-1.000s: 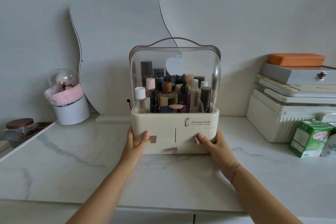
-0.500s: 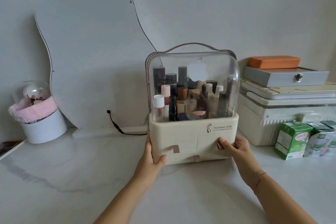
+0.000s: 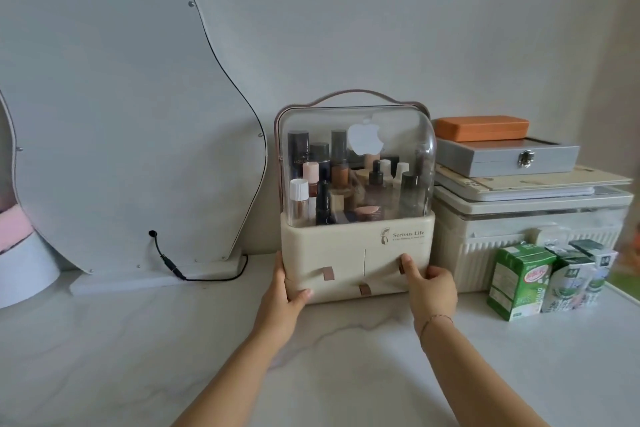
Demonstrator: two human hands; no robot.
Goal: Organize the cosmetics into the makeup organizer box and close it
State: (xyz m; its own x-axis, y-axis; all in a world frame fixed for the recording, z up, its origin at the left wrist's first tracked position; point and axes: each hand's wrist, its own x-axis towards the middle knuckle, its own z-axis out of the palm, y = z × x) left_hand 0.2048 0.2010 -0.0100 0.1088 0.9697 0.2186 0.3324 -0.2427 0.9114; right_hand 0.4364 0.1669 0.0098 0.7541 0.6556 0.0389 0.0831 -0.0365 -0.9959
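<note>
On the marble counter (image 3: 346, 374), the left hand (image 3: 280, 298) and right hand (image 3: 433, 295) grasp the base corners of the closed makeup organizer box (image 3: 356, 253), bottles (image 3: 346, 184) inside, standing far between the mirror (image 3: 121, 114) and stacked cases (image 3: 526, 204).

- The makeup organizer box (image 3: 356, 253) stands on the counter (image 3: 104, 340), just ahead of centre, at 12 o'clock.
- The cosmetics (image 3: 346, 184) stand upright in it, under the shut lid (image 3: 398, 128).
- The left hand (image 3: 280, 298) is at the box's 8 o'clock corner, the right hand (image 3: 433, 291) at 4 o'clock.
- The mirror (image 3: 121, 114) leans on the wall at 9 o'clock.
- Stacked cases (image 3: 519, 191) lie just beside the box at 3 o'clock, cartons (image 3: 519, 281) before them.
</note>
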